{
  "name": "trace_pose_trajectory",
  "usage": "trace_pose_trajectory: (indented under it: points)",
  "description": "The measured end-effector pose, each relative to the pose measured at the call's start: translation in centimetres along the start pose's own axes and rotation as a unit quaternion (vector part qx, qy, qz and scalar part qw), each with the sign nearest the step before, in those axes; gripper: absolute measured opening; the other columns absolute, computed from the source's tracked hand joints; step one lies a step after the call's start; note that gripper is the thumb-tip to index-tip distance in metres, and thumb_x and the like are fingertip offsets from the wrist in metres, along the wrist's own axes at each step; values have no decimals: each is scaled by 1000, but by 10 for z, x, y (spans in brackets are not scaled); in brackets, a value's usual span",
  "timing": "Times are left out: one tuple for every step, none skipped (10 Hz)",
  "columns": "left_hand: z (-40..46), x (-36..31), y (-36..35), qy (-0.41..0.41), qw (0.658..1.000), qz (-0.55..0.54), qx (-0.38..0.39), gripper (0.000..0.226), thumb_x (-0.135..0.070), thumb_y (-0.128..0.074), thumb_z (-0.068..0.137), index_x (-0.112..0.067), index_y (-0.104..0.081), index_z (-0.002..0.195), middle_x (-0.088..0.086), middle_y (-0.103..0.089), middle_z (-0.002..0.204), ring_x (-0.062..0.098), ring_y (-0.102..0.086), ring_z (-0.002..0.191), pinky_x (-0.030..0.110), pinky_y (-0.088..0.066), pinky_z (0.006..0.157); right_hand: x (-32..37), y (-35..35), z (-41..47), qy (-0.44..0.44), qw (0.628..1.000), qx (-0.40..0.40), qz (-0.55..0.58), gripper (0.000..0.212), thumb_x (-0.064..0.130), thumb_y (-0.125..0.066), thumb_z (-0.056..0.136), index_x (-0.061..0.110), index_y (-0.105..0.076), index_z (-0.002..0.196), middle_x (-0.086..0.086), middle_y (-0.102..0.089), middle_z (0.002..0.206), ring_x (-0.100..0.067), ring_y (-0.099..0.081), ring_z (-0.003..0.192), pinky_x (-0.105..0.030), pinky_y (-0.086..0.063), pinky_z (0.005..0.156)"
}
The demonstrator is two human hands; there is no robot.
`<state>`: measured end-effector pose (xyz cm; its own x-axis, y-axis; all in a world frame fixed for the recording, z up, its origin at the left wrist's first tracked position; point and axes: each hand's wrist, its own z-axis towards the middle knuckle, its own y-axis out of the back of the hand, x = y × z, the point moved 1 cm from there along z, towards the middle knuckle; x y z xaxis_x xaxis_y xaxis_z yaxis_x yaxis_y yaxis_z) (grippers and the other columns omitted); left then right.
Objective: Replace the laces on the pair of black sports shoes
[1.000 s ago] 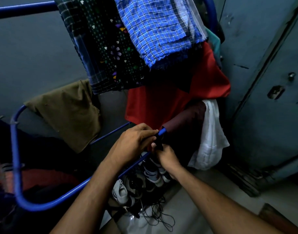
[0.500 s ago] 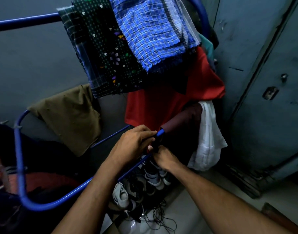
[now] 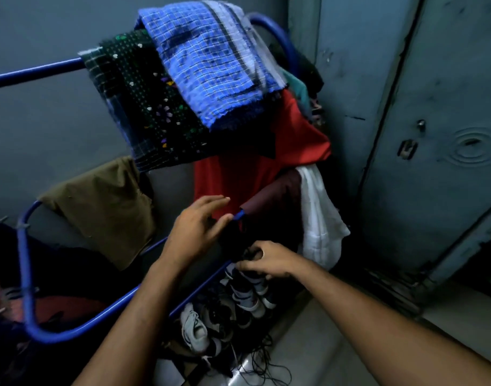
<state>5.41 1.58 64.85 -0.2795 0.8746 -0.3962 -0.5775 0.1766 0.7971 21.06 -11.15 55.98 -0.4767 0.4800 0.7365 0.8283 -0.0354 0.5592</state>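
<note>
Several shoes lie in a dim heap on the floor under a blue rack rail (image 3: 144, 299). Among them are dark shoes with white soles (image 3: 249, 298) and a pale grey shoe (image 3: 194, 328). Loose black laces (image 3: 262, 363) trail over the floor in front of the heap. My left hand (image 3: 197, 227) hovers above the rail with its fingers spread, holding nothing. My right hand (image 3: 266, 260) is lower, just over the dark shoes. Its curled fingers and thumb pinch a small dark thing (image 3: 249, 254) that is too dim to identify.
Clothes hang thick on the rack: a blue checked cloth (image 3: 210, 65), a dark patterned cloth (image 3: 144, 107), a red garment (image 3: 252, 174), a maroon cloth (image 3: 269, 199), a white cloth (image 3: 319, 218) and an olive cloth (image 3: 105, 207). A grey-blue door (image 3: 433, 162) stands close on the right.
Both hands were clasped together at the rail end. My left hand has let go and opened, and my right hand has dropped toward the shoes. The camera has tilted so the rack sits lower in view.
</note>
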Motion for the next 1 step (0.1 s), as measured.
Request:
trace_pose_trajectory:
  points:
    - [6,-37,-16,-9,998,-24,-53,30,-30,-70,97,-18,-72,125,-4,-68,124,11,-66,109,32,-56,93,-20,26,-33,11,996,-64,61,58,65,-74,77,20,-68,114,5,-72,98,-6,-66,79,-24,-54,68]
